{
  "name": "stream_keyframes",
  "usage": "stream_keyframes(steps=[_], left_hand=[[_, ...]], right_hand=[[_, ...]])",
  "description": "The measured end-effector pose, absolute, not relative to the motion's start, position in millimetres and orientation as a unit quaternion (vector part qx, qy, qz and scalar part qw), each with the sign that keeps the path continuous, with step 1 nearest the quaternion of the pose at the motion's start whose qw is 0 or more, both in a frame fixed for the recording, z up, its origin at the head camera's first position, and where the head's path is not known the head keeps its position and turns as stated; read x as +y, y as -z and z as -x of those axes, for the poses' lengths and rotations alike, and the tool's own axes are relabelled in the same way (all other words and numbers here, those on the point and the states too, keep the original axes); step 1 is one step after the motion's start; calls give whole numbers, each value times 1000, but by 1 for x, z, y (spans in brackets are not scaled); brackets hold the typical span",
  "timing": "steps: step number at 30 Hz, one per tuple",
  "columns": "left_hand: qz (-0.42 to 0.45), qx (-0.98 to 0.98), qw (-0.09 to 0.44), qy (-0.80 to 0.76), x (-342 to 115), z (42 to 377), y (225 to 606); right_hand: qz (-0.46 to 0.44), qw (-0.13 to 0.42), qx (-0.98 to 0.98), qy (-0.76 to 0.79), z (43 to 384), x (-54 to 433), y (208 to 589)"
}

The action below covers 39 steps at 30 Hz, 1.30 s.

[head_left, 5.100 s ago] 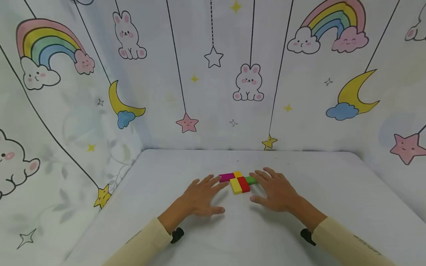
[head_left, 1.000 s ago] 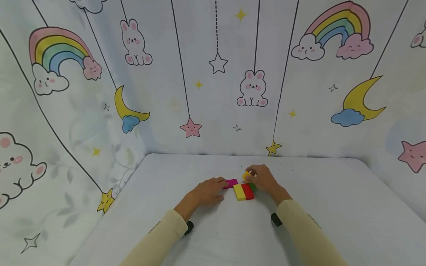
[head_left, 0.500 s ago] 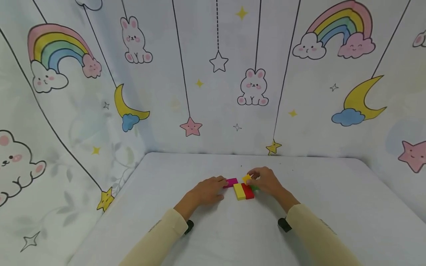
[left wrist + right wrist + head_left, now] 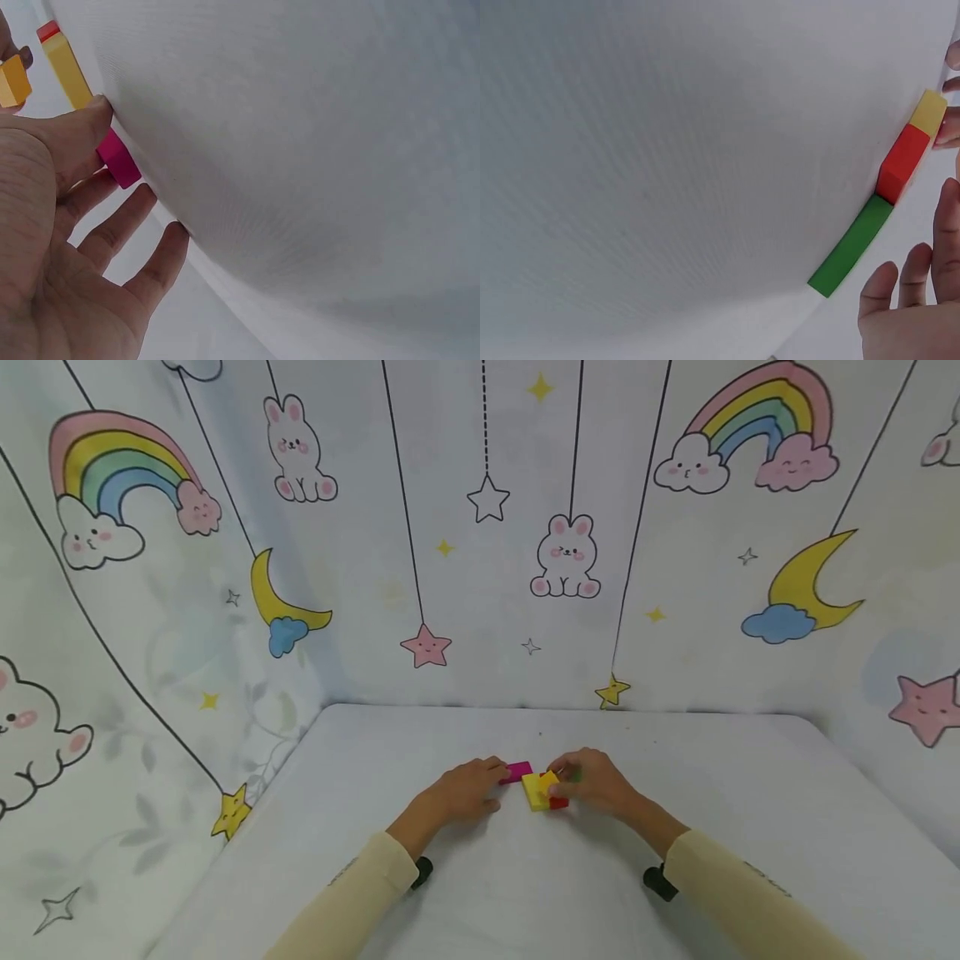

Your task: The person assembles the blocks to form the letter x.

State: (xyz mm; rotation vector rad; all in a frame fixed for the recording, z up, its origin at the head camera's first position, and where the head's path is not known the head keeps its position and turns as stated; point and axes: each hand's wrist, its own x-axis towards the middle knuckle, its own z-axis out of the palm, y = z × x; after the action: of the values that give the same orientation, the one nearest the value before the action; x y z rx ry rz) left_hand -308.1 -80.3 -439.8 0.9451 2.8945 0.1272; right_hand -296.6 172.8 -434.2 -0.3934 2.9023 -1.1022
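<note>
The right hand [image 4: 596, 779] pinches an orange-yellow block [image 4: 548, 783] between thumb and fingers, holding it up over the pale yellow block [image 4: 533, 796] and the red block [image 4: 558, 804], which lie side by side and touching on the white desk [image 4: 390, 743]. Whether the held block touches those beneath, I cannot tell. The left hand [image 4: 461, 789] rests on the desk, its fingers relaxed and spread, grasping nothing, the fingertips against the magenta block [image 4: 519, 772], which lies just beside the pale yellow one. In the right wrist view, the green block [image 4: 853, 244] meets the red block's end. Behind the desk hangs a white backdrop [image 4: 360, 568] printed with rabbits, rainbows, moons and stars
</note>
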Motion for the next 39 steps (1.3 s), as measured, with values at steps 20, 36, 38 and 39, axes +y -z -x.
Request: stream_keyframes(steps=[20, 36, 38, 39], left_hand=[[-315, 948, 35, -40, -79, 306, 442], [-304, 951, 44, -36, -79, 306, 440], [-304, 951, 45, -34, -79, 306, 441], [-304, 951, 45, -33, -79, 306, 441]], right_hand=[[139, 81, 900, 405, 260, 166, 439], [227, 139, 881, 391, 244, 179, 442], [240, 135, 881, 385, 243, 180, 443], [246, 134, 880, 383, 242, 180, 444]])
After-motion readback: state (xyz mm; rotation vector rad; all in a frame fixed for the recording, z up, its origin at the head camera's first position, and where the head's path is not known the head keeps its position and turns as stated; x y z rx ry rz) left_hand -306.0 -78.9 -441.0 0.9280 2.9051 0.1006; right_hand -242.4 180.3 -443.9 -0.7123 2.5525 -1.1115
